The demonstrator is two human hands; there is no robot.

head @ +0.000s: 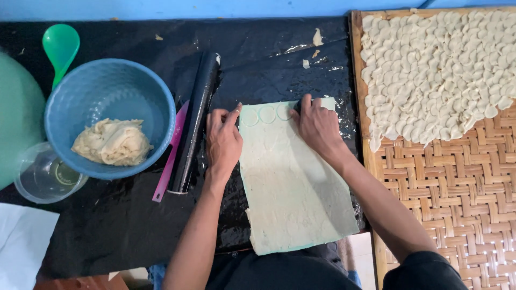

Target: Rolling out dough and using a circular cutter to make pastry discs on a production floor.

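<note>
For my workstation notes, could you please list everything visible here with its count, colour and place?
dough sheet: one, pale cream, flat on the black work surface, three round cuts near its far edge
black plastic sheet: one, black, covering the table
rolling pin: one, black, left of the dough sheet
pink strip: one, pink, beside the rolling pin
blue bowl: one, blue, far left, holding a dough lump
green spoon: one, green, behind the bowl
clear cup: one, transparent, by the bowl
woven tray: one, tan, right side
dough discs: many, cream, piled on the tray
left hand: on the sheet's left edge
right hand: pressing at the sheet's far edge
</note>
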